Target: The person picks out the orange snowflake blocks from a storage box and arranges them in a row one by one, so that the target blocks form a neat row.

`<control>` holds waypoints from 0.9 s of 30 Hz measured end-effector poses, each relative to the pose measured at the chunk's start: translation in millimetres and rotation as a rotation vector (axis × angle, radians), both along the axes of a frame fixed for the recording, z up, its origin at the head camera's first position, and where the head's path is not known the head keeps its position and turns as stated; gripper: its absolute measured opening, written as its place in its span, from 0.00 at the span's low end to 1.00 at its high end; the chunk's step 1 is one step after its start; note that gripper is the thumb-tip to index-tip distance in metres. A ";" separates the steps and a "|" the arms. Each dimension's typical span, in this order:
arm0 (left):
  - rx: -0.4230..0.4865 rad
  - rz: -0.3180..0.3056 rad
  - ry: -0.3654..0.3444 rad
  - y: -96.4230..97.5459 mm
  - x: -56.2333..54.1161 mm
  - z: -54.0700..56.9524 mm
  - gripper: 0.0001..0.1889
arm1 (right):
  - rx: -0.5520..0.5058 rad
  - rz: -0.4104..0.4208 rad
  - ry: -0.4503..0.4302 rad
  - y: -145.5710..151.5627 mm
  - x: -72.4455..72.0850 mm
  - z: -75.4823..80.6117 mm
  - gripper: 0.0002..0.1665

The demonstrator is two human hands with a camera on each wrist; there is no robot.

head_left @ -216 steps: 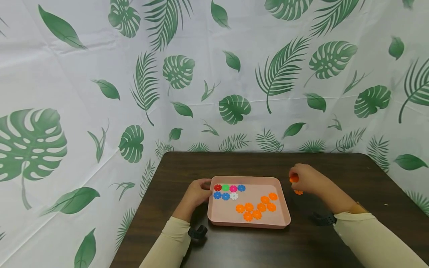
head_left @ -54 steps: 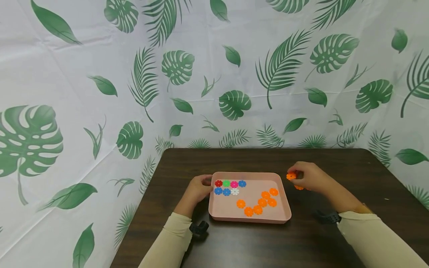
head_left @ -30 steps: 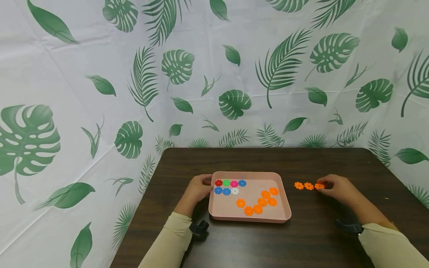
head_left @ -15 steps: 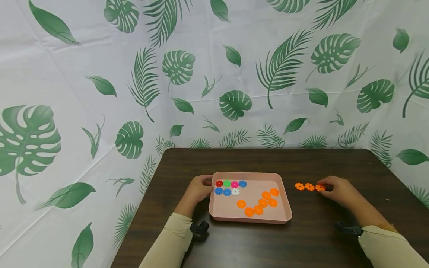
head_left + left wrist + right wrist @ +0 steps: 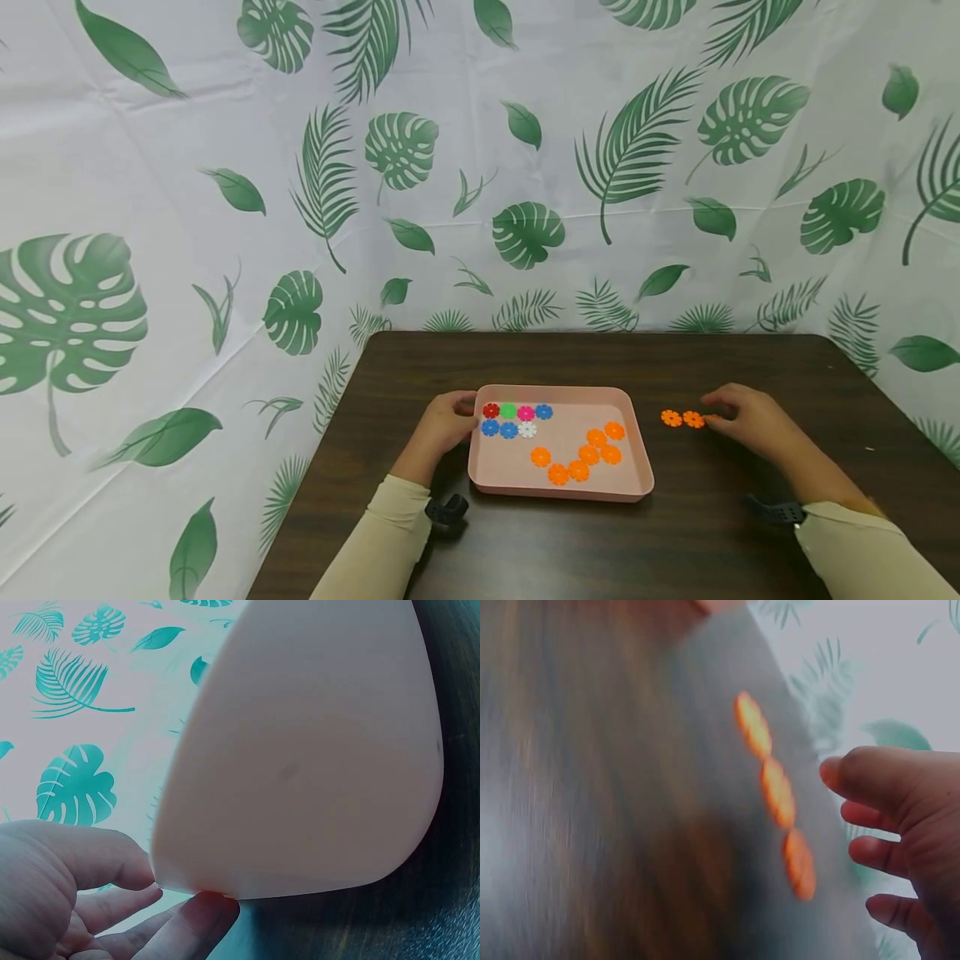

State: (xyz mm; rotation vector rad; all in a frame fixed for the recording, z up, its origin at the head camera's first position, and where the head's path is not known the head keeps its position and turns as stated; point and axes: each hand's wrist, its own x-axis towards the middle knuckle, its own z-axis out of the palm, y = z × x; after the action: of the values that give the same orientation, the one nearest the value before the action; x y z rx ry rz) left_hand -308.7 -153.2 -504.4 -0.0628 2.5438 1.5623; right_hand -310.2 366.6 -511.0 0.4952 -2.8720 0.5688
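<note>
My left hand (image 5: 441, 427) grips the left side of a shallow pink tray (image 5: 495, 462), thumb and fingertips at its rim in the left wrist view. Small notched plastic discs in red, green, pink, blue and white make two rows at the tray's back left. Orange notched discs (image 5: 588, 455) are scattered across its right half. Right of the tray, three more orange discs lie in a line on the table; the middle disc (image 5: 778, 793) shows in the right wrist view. My right hand (image 5: 750, 419) hovers at the line's right end, fingers loosely spread and holding nothing, partly hiding the last disc.
The dark wood table (image 5: 525, 550) reaches back to a white cloth (image 5: 465, 250) printed with green leaves, which also hangs on the left. A black strap (image 5: 447, 510) sits at my left wrist, another strap (image 5: 776, 510) at my right.
One orange disc has left the tray. My right hand carried a disc rightward, laid it at the line's right end, and has now let go. My left hand stays on the tray.
</note>
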 end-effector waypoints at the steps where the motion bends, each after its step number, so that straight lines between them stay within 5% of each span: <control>1: -0.002 0.003 -0.003 0.0 -0.1 0.2 0.28 | 0.000 0.011 0.015 -5.4 -0.8 3.1 0.19; 12: -0.024 0.012 -0.002 0.6 0.8 0.7 0.28 | -0.035 0.194 0.090 -88.2 -11.1 37.8 0.19; 22: -0.026 0.011 0.000 1.0 1.6 0.8 0.28 | 0.016 0.340 -0.123 -167.5 -5.8 49.7 0.18; 27: -0.025 0.016 -0.001 1.5 0.9 1.7 0.28 | 0.121 0.429 -0.089 -203.9 -0.7 41.9 0.17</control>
State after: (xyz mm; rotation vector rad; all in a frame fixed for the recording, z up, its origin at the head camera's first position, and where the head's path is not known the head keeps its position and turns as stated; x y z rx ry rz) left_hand -307.8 -151.7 -502.8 -0.0875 2.5688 1.5356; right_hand -310.8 162.7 -469.1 1.1494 -2.9032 0.4856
